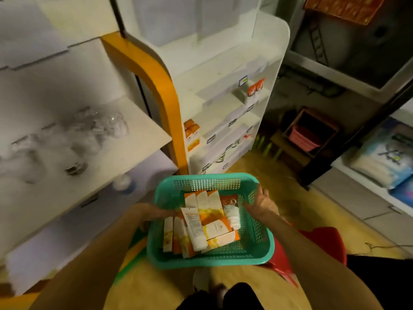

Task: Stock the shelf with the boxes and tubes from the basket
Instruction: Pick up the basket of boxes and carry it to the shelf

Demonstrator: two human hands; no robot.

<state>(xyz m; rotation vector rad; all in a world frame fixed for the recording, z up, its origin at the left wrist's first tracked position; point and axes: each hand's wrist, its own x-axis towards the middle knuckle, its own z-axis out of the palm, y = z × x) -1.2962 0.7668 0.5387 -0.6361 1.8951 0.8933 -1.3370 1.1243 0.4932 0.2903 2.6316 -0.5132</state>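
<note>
A teal plastic basket sits low in front of me, filled with several orange-and-white boxes and white tubes. My left hand grips the basket's left rim, fingers reaching inside. On the right rim my right hand holds on, thumb inside. The white shelf unit with an orange edge stands just beyond the basket. It holds orange-and-white boxes on a left shelf and orange-capped items higher on the right.
A grey shelf at left carries clear jars. A pink basket sits in a dark wooden crate at right. Blue-and-white packets lie on a low ledge far right. A red stool is under the basket's right side.
</note>
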